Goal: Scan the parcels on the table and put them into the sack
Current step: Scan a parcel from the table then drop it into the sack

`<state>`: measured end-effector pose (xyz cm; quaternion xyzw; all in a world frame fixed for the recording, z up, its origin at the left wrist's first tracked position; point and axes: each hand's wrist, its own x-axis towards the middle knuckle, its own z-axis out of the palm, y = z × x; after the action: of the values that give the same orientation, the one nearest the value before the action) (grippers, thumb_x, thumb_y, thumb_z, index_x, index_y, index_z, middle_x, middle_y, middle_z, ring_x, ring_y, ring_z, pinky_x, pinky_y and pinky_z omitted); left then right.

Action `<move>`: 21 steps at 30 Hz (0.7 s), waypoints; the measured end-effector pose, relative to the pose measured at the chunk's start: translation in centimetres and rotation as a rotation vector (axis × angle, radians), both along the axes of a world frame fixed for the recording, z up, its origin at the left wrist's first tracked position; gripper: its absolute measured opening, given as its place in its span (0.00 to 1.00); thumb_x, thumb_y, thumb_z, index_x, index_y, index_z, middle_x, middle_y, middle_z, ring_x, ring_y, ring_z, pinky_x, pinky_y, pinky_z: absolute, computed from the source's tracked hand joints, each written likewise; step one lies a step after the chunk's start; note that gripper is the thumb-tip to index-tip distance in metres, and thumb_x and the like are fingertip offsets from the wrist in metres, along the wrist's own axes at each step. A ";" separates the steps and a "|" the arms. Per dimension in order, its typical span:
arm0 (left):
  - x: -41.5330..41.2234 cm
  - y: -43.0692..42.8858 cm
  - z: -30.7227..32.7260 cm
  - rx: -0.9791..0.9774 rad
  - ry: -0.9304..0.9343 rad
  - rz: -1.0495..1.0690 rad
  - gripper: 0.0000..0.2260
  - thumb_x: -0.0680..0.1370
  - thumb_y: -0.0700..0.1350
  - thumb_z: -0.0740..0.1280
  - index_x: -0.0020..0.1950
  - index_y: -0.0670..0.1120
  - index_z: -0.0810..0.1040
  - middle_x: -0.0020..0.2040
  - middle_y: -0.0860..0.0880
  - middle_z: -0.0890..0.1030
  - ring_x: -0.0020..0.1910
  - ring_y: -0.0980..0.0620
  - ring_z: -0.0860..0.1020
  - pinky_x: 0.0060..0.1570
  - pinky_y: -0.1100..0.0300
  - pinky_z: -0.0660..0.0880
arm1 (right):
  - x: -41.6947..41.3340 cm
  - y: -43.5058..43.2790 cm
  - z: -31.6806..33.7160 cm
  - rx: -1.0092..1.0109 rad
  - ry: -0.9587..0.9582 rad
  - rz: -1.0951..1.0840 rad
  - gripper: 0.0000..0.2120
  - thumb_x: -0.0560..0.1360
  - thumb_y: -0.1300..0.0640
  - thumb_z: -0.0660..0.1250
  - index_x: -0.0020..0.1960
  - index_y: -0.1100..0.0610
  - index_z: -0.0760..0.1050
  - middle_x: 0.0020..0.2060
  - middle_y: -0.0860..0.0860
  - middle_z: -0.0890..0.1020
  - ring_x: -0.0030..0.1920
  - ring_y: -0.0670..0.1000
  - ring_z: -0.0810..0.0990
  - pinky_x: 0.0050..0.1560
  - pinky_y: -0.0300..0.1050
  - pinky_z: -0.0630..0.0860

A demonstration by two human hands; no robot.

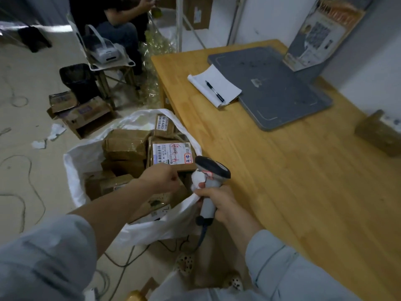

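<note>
The white sack [73,170] stands open on the floor at the left, against the table's near corner and already crowded with taped cardboard parcels [125,144]. The left hand [159,179] hangs over its mouth with fingers curled; whether it pinches anything I cannot tell. Just to its right, the right hand [217,203] is wrapped round the handle of a barcode scanner [211,170], head pointing up and away, with a fold of sack rim seemingly caught under the fingers. The hands sit close together but not touching.

The one brown parcel [378,135] in view on the wooden table [282,181] lies well apart, far right and forward, partly cut by the frame edge, so its long axis is unclear. The right hand is nearer but occupied. Fetching the parcel probably means a long cross-body reach with the left.
</note>
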<state>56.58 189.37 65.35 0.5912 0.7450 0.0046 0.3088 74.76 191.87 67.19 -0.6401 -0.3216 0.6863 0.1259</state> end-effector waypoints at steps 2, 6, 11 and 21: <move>0.3 1.0 1.3 0.143 0.039 -0.006 0.10 0.78 0.47 0.62 0.47 0.45 0.81 0.44 0.47 0.79 0.43 0.49 0.74 0.39 0.60 0.67 | 0.8 0.5 0.4 -0.045 0.077 -0.045 0.06 0.70 0.68 0.73 0.44 0.61 0.78 0.46 0.59 0.81 0.45 0.57 0.81 0.45 0.50 0.81; 2.1 3.2 3.4 0.335 0.038 -0.012 0.10 0.78 0.45 0.62 0.49 0.44 0.83 0.47 0.46 0.82 0.44 0.48 0.77 0.38 0.57 0.71 | 3.2 1.5 1.6 -0.062 0.161 -0.121 0.08 0.70 0.64 0.74 0.47 0.63 0.77 0.44 0.61 0.80 0.44 0.58 0.81 0.44 0.52 0.82; 7.2 6.4 4.9 0.496 -0.042 -0.137 0.15 0.76 0.45 0.65 0.61 0.42 0.80 0.56 0.44 0.80 0.56 0.44 0.77 0.50 0.54 0.73 | 8.7 2.9 5.2 -0.044 0.246 -0.193 0.10 0.75 0.58 0.70 0.50 0.62 0.73 0.42 0.64 0.83 0.39 0.60 0.83 0.38 0.50 0.82; 28.5 15.5 10.8 0.582 -0.119 -0.413 0.20 0.77 0.50 0.65 0.69 0.50 0.74 0.65 0.49 0.76 0.58 0.48 0.76 0.57 0.55 0.71 | 28.6 7.2 13.3 0.150 0.550 -0.753 0.18 0.78 0.57 0.66 0.61 0.69 0.71 0.36 0.60 0.80 0.24 0.53 0.81 0.24 0.40 0.77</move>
<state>85.07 204.91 76.18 0.7911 0.5580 0.1886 0.1647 103.32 199.07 80.52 -0.4957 -0.0704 0.7119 0.4924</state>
